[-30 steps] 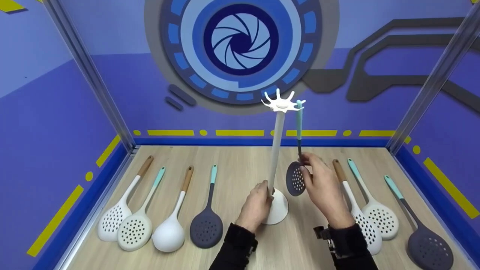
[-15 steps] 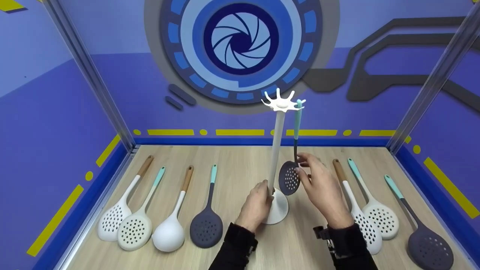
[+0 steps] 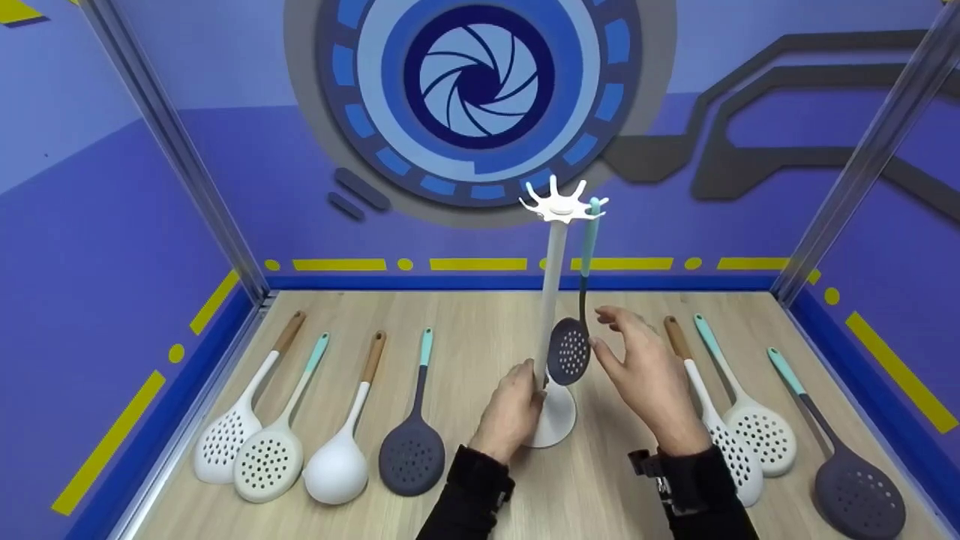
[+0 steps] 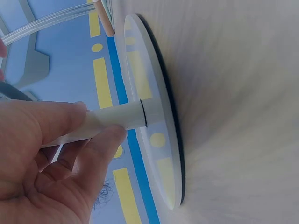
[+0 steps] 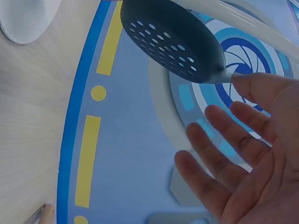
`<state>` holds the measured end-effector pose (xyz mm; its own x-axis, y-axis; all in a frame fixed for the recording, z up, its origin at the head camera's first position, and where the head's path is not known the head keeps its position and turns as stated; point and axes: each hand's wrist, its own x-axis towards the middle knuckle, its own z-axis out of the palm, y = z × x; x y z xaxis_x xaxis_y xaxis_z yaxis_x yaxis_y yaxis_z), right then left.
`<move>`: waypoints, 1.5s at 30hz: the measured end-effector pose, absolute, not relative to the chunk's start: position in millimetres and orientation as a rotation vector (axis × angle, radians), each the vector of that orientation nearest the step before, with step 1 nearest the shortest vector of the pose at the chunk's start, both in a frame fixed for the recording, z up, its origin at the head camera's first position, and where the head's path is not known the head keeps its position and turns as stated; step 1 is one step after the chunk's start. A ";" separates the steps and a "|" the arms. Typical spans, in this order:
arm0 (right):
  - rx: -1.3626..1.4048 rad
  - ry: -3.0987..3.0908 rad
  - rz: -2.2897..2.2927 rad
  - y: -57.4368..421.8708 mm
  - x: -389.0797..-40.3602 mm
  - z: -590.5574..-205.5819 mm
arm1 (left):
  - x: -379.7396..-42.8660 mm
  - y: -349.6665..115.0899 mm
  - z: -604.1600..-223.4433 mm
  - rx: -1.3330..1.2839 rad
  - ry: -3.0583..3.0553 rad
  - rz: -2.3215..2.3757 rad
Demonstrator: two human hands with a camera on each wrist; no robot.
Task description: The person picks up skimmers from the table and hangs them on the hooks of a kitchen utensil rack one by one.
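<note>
A white utensil stand [image 3: 553,285] rises from a round base [image 3: 556,420], with a ring of hooks on top [image 3: 561,208]. Low on its pole [image 4: 114,117], the fingers and thumb of my left hand [image 3: 510,405] grip it. A dark grey skimmer [image 3: 568,352] with a mint handle hangs from a right-hand hook, its perforated head close by the pole. Just right of it is my right hand [image 3: 646,382], fingers spread and holding nothing. In the right wrist view, the thumb lies at the neck of the skimmer [image 5: 173,39]; whether it touches, I cannot tell.
Left on the wooden table [image 3: 480,330] lie a white skimmer [image 3: 225,442], a cream skimmer [image 3: 268,461], a white ladle [image 3: 337,469] and a grey skimmer [image 3: 412,457]. White [image 3: 739,465], cream [image 3: 763,439] and grey skimmers [image 3: 859,491] lie right. Blue panels surround the table.
The hanging grey skimmer has swung left toward the pole. My right hand has let go of it, its fingers now spread. My left hand keeps its grip on the pole.
</note>
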<state>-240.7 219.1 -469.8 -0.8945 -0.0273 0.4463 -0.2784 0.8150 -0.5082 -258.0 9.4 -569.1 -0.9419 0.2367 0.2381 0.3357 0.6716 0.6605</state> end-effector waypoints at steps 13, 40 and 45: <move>0.145 -2.657 0.748 236.2 -243.0 -468.7 | -259.8 8.7 -568.8 -0.488 -2.743 -1.145; 0.125 -2.802 0.555 285.4 -235.1 -498.1 | -256.5 8.8 -567.6 -0.486 -2.742 -1.110; 0.130 -2.822 0.550 298.8 -232.7 -506.1 | -257.9 10.0 -568.2 -0.480 -2.745 -1.117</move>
<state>-232.7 298.8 -506.1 -0.9615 -0.0374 0.2723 -0.1369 0.9242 -0.3565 -257.9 10.0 -568.2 -0.9394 0.2395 0.2452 0.3427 0.6735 0.6549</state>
